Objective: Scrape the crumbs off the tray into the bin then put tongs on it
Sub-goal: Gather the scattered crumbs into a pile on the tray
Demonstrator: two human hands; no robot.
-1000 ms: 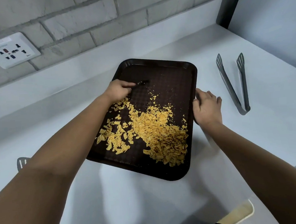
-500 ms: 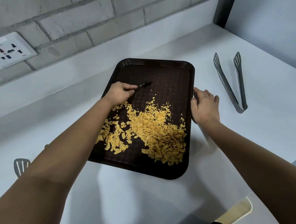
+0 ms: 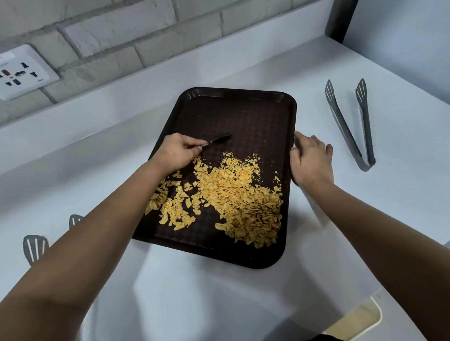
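**Crumbs heaped on the dark tray**

At centre, the tray (image 3: 241,111) holds yellow crumbs (image 3: 236,196) toward 5 o'clock. Left hand (image 3: 176,153) pinches a black scraper (image 3: 218,140); right hand (image 3: 311,158) grips the tray's 3 o'clock rim. Tongs (image 3: 353,125) lie apart at 2 o'clock.

second tongs (image 3: 35,247): handles behind left forearm | bin (image 3: 359,319): mostly hidden | scraper (image 3: 217,141): handle inside left hand (image 3: 178,153)
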